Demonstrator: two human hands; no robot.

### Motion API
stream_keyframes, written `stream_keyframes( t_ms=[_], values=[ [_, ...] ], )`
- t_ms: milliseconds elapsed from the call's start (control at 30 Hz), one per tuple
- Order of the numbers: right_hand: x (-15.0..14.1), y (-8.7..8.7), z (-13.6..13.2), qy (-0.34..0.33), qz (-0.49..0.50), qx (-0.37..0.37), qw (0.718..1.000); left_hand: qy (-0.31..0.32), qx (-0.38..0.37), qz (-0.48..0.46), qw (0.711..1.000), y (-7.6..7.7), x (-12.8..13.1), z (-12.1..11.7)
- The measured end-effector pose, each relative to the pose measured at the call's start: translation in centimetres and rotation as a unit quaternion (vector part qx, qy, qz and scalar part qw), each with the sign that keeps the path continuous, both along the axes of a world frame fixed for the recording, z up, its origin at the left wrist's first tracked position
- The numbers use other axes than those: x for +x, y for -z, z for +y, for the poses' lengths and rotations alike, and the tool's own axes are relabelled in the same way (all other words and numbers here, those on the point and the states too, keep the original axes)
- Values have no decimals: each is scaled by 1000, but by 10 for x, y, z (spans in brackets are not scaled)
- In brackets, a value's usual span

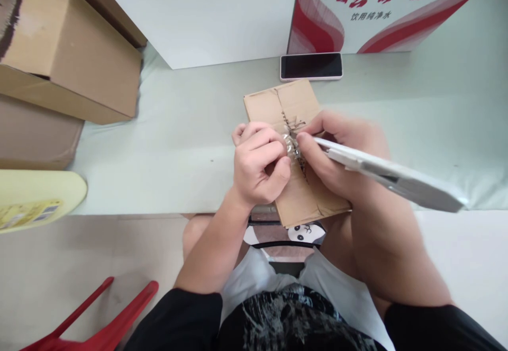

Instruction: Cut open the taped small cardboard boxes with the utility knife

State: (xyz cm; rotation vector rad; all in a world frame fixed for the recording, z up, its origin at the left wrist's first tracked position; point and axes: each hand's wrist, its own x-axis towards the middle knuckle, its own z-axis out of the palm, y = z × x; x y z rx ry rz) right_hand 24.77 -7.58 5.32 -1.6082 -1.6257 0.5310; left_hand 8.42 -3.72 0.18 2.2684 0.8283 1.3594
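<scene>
A flattened piece of brown cardboard point(296, 210) lies at the table's front edge, with a ragged dark line down its middle. Over that line, the curled fingers of my left hand point(260, 163) close on a crumpled bit of clear plastic film point(291, 145). From the right, my right hand point(337, 150) grips a long, flat white-and-grey tool point(397, 173) shaped like a utility knife. Its wide end points right, while its front end is hidden among my fingers. The fingertips of both hands nearly meet at the film.
A phone point(311, 66) lies behind the cardboard, before a white-and-red water carton point(377, 28). To its left stands a white box point(214, 17). Brown boxes point(95, 60) and a yellow container point(39, 197) occupy the left side. A red stool point(119, 314) stands on the floor.
</scene>
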Motion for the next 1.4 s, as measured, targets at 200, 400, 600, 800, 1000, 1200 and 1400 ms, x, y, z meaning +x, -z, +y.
stream_keyframes(
  t_ms=[200,400,600,800,1000,1200,1400],
  values=[
    [0,3,1,-15,-29,-10,999,0,-1,9,1000,1,-2,1],
    [-1,4,3,-14,-29,-6,999,2,1,-14,1000,2,0,1],
    [0,-3,1,-1,20,-26,999,-2,-6,-8,1000,3,0,1],
    [1,-5,-2,9,70,-19,997,-1,-9,-11,1000,3,0,1],
    [0,-7,-4,2,73,-30,997,-3,-18,4,1000,3,0,1],
    [2,-7,-2,-12,49,-38,998,-2,-13,-13,1000,3,0,1],
    [3,-8,1,-25,38,-25,999,-4,-25,6,1000,2,-1,1]
  ],
)
